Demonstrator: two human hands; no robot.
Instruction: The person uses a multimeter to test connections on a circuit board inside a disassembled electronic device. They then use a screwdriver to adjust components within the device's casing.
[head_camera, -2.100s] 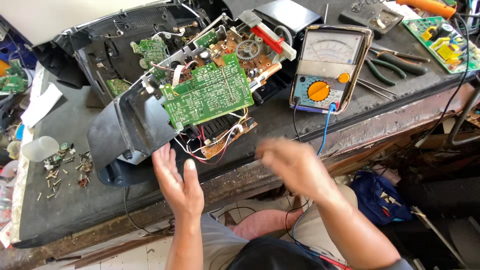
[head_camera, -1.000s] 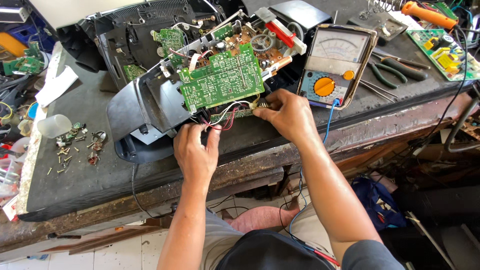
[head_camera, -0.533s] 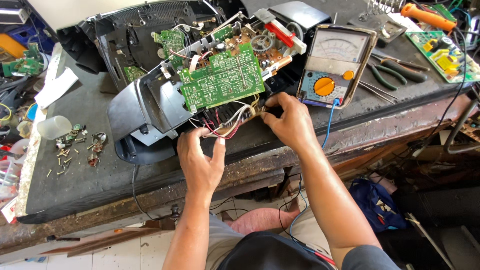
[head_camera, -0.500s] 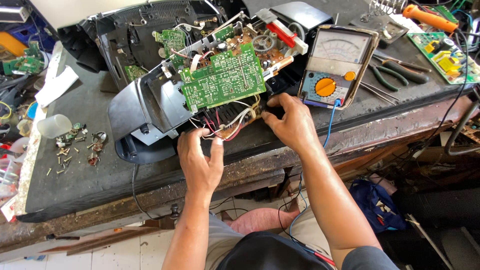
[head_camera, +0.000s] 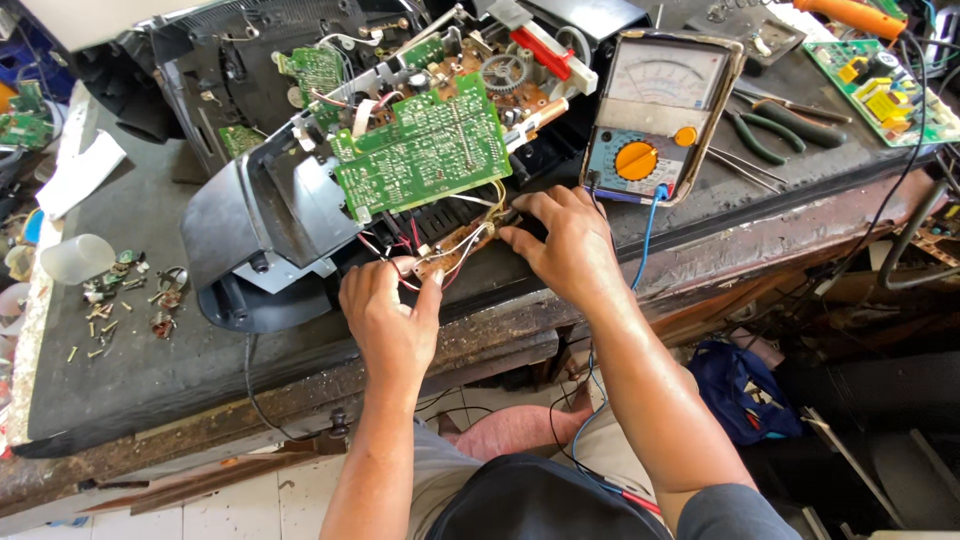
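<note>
— Green is what stands out: a circuit board (head_camera: 422, 145) tilted up out of an opened black player (head_camera: 270, 200) on the dark workbench (head_camera: 150, 360). Where are the hands?

— Both sit at the front edge of the player, just below that board. The left hand (head_camera: 390, 320) lies palm down with its fingers spread, the fingertips (head_camera: 433, 283) touching a small brown board (head_camera: 455, 250) and the red and white wires (head_camera: 400, 262) around it.

— And the right hand (head_camera: 565, 245)?

— It reaches in from the right, fingers curled together at the other end of the small brown board. Whether they pinch it or only press on it cannot be told.

— What lies close by?

— A meter (head_camera: 655, 115) with an orange dial stands just beside the right hand, its blue lead (head_camera: 650, 215) running down past the wrist. Pliers (head_camera: 775, 125) lie further right. Left of the player, loose screws (head_camera: 110, 310) are scattered near a clear plastic cup (head_camera: 75, 258).
</note>
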